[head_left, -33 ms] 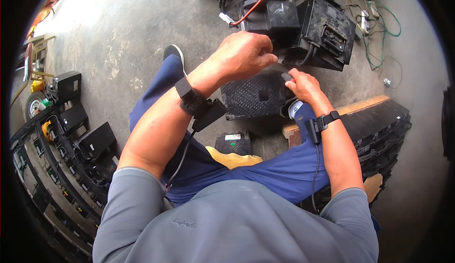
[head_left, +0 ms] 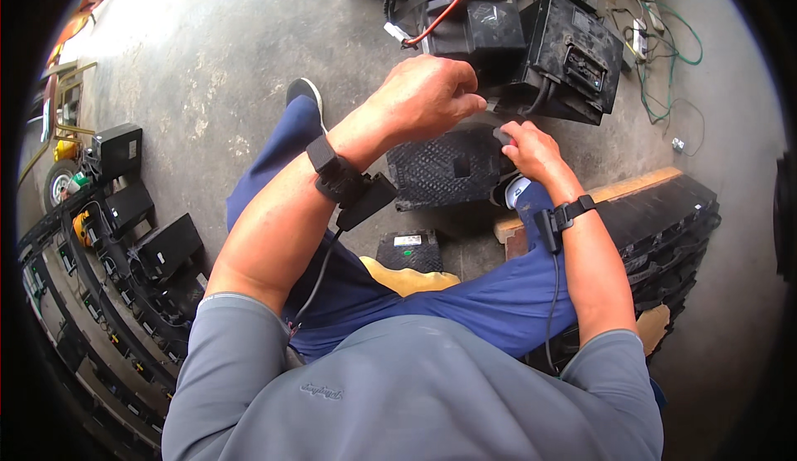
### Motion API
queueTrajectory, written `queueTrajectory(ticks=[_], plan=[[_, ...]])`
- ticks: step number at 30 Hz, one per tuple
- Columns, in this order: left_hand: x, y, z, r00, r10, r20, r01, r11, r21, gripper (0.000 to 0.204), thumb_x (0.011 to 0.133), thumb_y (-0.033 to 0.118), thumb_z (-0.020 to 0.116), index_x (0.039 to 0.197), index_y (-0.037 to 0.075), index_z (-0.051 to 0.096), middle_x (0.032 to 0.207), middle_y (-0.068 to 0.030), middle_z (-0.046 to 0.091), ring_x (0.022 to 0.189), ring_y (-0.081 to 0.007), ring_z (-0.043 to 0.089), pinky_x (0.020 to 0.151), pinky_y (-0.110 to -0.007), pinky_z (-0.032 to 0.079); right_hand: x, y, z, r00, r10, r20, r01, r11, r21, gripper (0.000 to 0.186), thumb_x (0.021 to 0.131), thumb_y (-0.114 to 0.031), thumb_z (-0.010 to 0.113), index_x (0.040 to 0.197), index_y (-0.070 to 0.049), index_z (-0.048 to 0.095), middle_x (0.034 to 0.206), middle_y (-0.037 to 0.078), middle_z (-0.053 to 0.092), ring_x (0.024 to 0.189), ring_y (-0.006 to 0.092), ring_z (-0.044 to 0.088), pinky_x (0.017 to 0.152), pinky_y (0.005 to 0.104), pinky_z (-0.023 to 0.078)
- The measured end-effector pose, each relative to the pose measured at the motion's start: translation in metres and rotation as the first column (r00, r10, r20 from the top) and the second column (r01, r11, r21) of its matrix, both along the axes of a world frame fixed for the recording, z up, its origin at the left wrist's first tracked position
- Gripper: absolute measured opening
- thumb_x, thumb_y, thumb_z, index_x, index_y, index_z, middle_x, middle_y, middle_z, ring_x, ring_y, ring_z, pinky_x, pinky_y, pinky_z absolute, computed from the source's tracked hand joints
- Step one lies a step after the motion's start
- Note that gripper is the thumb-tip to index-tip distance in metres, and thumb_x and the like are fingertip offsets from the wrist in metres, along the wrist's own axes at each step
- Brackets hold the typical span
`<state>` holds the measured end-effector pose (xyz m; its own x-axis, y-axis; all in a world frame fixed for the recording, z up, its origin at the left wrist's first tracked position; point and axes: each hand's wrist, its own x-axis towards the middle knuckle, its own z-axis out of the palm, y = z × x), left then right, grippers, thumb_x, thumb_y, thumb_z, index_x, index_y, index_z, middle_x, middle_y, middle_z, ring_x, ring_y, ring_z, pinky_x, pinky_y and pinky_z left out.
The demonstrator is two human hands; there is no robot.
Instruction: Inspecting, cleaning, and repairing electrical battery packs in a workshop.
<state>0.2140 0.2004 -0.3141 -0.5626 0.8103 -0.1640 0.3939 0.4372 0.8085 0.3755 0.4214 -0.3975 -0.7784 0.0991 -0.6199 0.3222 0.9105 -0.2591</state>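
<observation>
Bare hands among matte black casings. The left hand is curled inward, thumb near the forefinger; whether it has hold of anything cannot be told. The right hand, near it, is closed round a small dark grey piece, blunt-ended, pinched between thumb and fingers. Just below the left hand: a flat, roughly rectangular panel, black, embossed with a crisscross relief and bearing one small dark square. Beyond the hands: two bulky cases, one scuffed case crossed by a smooth red cable, and one slab-sided case, tilted, with one rectangular recess. Right of the right hand: one straight wooden beam. Farther below the left hand: one small black box with one white label and one green mark. Wrist straps: two, one per arm, black.
</observation>
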Motion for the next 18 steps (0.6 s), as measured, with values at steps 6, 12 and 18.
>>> queueTrajectory(ticks=[6, 12, 18], plan=[[-0.0003, -0.0009, -0.0027, 1.0, -0.002, 0.005, 0.002, 1.0, -0.001, 0.029, 0.088, 0.029, 0.07, 0.097, 0.001, 0.07, 0.087, -0.0153, 0.072, 0.082, -0.0303, 0.071, 0.073, -0.039, 0.054, 0.0014, 0.0018, -0.0033, 0.995, -0.098, -0.034, 0.097, 0.995, -0.035, 0.031, 0.09, -0.026, 0.065, 0.119, -0.018, 0.064, 0.108, 0.013, 0.064, 0.104, 0.0373, 0.063, 0.089, 0.0467, 0.051], [-0.0003, 0.0015, -0.001, 1.0, 0.004, 0.015, -0.004, 1.0, 0.002, 0.028, 0.088, 0.027, 0.07, 0.098, 0.001, 0.07, 0.085, -0.0152, 0.072, 0.079, -0.0278, 0.07, 0.072, -0.037, 0.054, 0.0051, 0.0029, -0.0021, 0.998, 0.027, -0.057, -0.029, 0.999, -0.034, 0.035, 0.089, -0.024, 0.067, 0.123, -0.022, 0.062, 0.11, 0.015, 0.063, 0.108, 0.0377, 0.062, 0.09, 0.046, 0.05], [-0.0004, 0.0019, -0.001, 1.0, 0.002, 0.021, -0.002, 1.0, -0.006, 0.029, 0.089, 0.028, 0.07, 0.099, 0.001, 0.07, 0.083, -0.0157, 0.071, 0.076, -0.0266, 0.07, 0.069, -0.037, 0.054, 0.0032, 0.0011, 0.0, 0.997, -0.074, 0.028, 0.075, 0.995, -0.063, 0.037, 0.09, -0.022, 0.065, 0.127, -0.018, 0.059, 0.112, 0.017, 0.063, 0.108, 0.0393, 0.061, 0.09, 0.0487, 0.05]])
